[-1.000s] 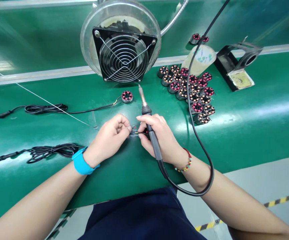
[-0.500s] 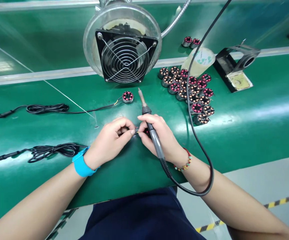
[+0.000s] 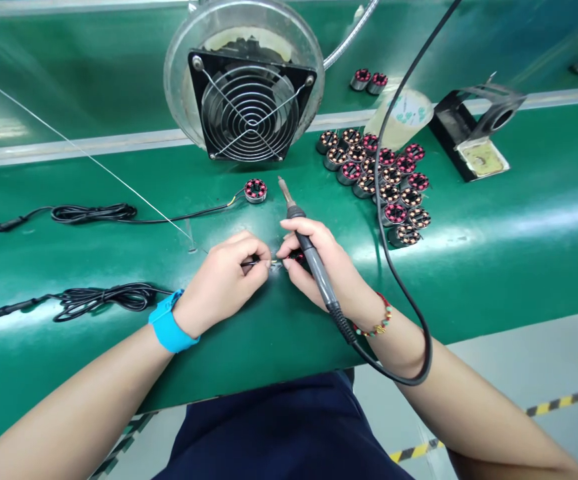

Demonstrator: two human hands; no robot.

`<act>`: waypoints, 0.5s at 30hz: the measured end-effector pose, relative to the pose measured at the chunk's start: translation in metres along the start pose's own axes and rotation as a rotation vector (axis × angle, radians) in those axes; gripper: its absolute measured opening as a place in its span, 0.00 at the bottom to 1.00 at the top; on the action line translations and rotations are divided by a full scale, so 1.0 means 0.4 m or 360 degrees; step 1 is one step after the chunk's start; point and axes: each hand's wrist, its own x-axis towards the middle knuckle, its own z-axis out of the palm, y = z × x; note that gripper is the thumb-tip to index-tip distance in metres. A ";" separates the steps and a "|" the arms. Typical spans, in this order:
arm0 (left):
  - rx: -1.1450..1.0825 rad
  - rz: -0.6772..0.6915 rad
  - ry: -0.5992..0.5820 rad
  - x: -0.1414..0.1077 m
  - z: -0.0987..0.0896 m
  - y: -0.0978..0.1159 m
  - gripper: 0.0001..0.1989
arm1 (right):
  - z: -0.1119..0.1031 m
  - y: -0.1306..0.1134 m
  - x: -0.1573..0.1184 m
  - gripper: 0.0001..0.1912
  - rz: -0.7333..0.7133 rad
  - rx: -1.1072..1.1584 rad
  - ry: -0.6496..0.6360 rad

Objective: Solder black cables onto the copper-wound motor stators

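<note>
My left hand (image 3: 229, 280) is closed, pinching the end of a black cable whose thin bare wires poke out past the fingertips. That cable's coil (image 3: 106, 300) lies to the left, behind my wrist. In my right hand (image 3: 341, 270) rests a soldering iron (image 3: 317, 268), its tip pointing up and away from the fingers. The same hand's fingertips are on a small red-wound motor stator (image 3: 296, 256), mostly hidden by the fingers. Wire ends and stator nearly meet between both hands; whether they touch I cannot tell. Just beyond lies another stator (image 3: 255, 191) joined to a second black cable (image 3: 93, 213).
A fan in a clear hood (image 3: 252, 120) stands at the back. Several stators (image 3: 366, 187) are grouped at right, beside a yellowish translucent piece (image 3: 403, 117) and a black iron stand (image 3: 461, 143). The iron's cord (image 3: 386, 247) loops over my right forearm. A white thread (image 3: 79, 148) crosses the left.
My right hand has shifted slightly right with the soldering iron, opening a small gap between the hands. More of the cable's wire ends shows at the left fingertips.
</note>
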 end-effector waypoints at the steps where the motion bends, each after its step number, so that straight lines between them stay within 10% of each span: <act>1: -0.0018 -0.0028 0.0000 0.002 0.001 0.000 0.06 | -0.004 0.002 0.000 0.24 -0.0024 -0.0043 -0.0032; 15: -0.0084 -0.0138 0.0016 0.011 0.006 -0.008 0.05 | 0.004 0.002 0.010 0.22 -0.0037 -0.0231 -0.0043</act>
